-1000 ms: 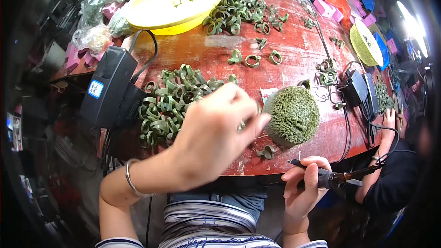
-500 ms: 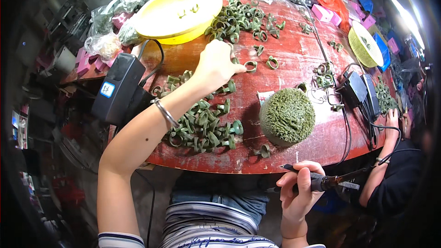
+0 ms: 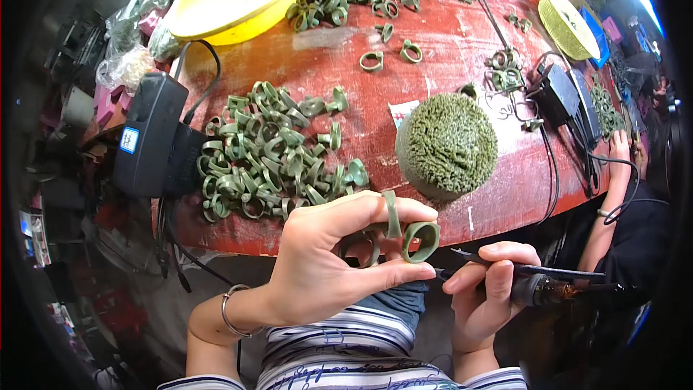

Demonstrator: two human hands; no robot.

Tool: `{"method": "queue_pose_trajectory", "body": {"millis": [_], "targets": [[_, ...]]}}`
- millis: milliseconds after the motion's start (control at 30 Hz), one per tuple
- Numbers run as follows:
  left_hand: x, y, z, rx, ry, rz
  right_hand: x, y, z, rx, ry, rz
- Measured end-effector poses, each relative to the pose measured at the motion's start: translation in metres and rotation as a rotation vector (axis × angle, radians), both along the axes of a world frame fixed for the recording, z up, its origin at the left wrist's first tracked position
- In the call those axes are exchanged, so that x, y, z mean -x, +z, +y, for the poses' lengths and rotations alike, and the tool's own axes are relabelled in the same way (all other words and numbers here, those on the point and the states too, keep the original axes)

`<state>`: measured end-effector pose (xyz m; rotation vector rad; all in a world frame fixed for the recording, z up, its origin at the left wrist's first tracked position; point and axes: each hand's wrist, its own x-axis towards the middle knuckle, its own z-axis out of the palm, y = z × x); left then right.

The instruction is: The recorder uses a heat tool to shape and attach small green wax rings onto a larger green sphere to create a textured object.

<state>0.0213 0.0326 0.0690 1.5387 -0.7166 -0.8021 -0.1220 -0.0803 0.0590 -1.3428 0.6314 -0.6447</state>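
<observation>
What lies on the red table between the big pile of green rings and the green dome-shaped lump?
In the head view, the stretch between the pile of green rings and the green dome-shaped lump is mostly bare red table; only a few stray rings at the pile's edge reach into it.

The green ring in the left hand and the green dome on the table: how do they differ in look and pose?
The green ring is a smooth open loop, while the green dome is a solid mound with a rough, bristly surface. The ring is much smaller than the dome. The ring is pinched in the fingers of the left hand, in front of the table edge; the dome rests on the red table, untouched. Both share a similar dull green colour.
</observation>
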Motion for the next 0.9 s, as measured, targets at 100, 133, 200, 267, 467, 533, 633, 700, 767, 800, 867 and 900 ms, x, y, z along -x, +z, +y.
{"method": "queue_pose_trajectory", "body": {"millis": [100, 133, 200, 267, 467, 533, 633, 700, 767, 800, 867, 900], "targets": [[0.005, -0.009, -0.001, 0.109, 0.030, -0.110, 0.002, 0.002, 0.005, 0.019, 0.013, 0.012], [0.006, -0.010, -0.001, 0.106, 0.026, -0.104, 0.002, 0.003, 0.007, 0.024, 0.011, 0.014], [0.007, -0.012, -0.002, 0.126, 0.013, -0.122, 0.005, 0.003, 0.006, -0.012, 0.046, 0.021], [0.008, -0.015, -0.003, 0.117, 0.001, -0.114, 0.005, 0.005, 0.008, -0.045, 0.050, 0.008], [0.015, -0.011, -0.004, 0.089, 0.022, -0.067, 0.007, 0.014, 0.010, -0.104, 0.043, 0.103], [0.015, -0.012, -0.003, 0.116, 0.024, -0.095, 0.007, 0.013, 0.011, -0.115, 0.059, 0.093], [0.014, -0.016, -0.005, 0.132, 0.023, -0.237, 0.008, 0.016, 0.011, -0.133, 0.071, 0.106], [0.014, -0.021, -0.007, 0.293, 0.088, -0.535, 0.008, 0.017, 0.012, -0.147, 0.079, 0.125], [0.016, -0.024, -0.008, 0.298, 0.114, -0.543, 0.008, 0.015, 0.013, -0.165, 0.082, 0.103], [0.016, -0.025, -0.008, 0.305, 0.139, -0.551, 0.008, 0.014, 0.012, -0.165, 0.081, 0.106], [0.014, -0.025, -0.007, 0.285, 0.124, -0.546, 0.009, 0.012, 0.010, -0.109, 0.138, 0.067], [0.014, -0.025, -0.006, 0.264, 0.108, -0.543, 0.010, 0.008, 0.011, -0.099, 0.102, 0.053]]}}
